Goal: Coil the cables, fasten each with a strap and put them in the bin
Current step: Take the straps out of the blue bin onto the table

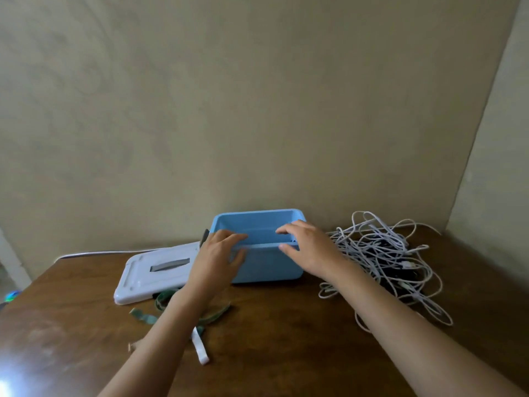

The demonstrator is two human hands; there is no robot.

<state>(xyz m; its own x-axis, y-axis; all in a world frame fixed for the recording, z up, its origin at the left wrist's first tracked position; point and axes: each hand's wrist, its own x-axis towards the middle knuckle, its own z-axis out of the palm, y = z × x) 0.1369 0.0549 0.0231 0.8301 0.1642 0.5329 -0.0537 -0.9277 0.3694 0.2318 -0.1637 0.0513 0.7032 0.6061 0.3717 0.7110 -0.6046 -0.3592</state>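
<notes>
Bin (pixel 266 265) mouth open above; tangled cables (pixel 383 253) crowd its right, apparently touching.

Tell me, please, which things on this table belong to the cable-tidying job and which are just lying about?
Job: blue bin, gripped at its near rim by left hand and right hand; tangled white cables; green straps; white strap.

Lying about: white lid; a separate white cord along the table's back edge.
</notes>
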